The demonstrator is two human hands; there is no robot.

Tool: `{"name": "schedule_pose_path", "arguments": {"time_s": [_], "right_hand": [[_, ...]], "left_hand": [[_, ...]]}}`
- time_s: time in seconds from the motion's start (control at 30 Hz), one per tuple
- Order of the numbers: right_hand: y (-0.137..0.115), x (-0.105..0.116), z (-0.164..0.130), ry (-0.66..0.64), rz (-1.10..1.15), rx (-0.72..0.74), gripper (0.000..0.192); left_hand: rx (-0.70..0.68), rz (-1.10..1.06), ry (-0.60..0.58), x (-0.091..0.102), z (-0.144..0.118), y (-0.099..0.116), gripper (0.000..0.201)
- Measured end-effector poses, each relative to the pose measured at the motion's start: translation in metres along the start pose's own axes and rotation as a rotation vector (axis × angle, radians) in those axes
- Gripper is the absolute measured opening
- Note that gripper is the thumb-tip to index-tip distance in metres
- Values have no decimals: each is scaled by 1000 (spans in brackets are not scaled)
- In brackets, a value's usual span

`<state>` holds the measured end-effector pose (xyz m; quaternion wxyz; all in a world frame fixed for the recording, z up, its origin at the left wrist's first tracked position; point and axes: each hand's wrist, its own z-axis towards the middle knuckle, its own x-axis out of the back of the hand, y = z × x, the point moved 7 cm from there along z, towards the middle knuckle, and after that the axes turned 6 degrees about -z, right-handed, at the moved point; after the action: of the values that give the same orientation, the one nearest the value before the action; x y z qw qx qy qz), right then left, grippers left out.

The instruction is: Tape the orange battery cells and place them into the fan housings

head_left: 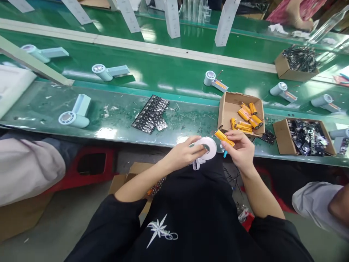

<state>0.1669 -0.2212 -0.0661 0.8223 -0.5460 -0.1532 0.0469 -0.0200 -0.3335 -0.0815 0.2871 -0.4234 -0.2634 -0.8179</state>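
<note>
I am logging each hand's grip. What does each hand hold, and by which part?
The left hand holds a white tape roll by its rim. The right hand holds a yellow battery around its lower end.

Green workbench (114, 120) spans the frame; black circuit boards (151, 114) at centre; box of yellow batteries (241, 112) centre-right; pale fan housing (75, 112) left.
</note>
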Motion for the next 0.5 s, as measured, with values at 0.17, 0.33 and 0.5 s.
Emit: {"name": "schedule_pose_path", "arguments": {"time_s": [0.17, 0.33, 0.5], "right_hand": [[12, -6, -15, -72, -59, -49, 30], [23, -7, -20, -181, -68, -112, 33], [40, -11, -28, -396, 10, -357, 48]], "left_hand": [[-3, 18, 0, -1, 2, 6, 23], [-70, 57, -54, -2, 4, 7, 17], [-125, 50, -185, -8, 3, 2, 16]]}}
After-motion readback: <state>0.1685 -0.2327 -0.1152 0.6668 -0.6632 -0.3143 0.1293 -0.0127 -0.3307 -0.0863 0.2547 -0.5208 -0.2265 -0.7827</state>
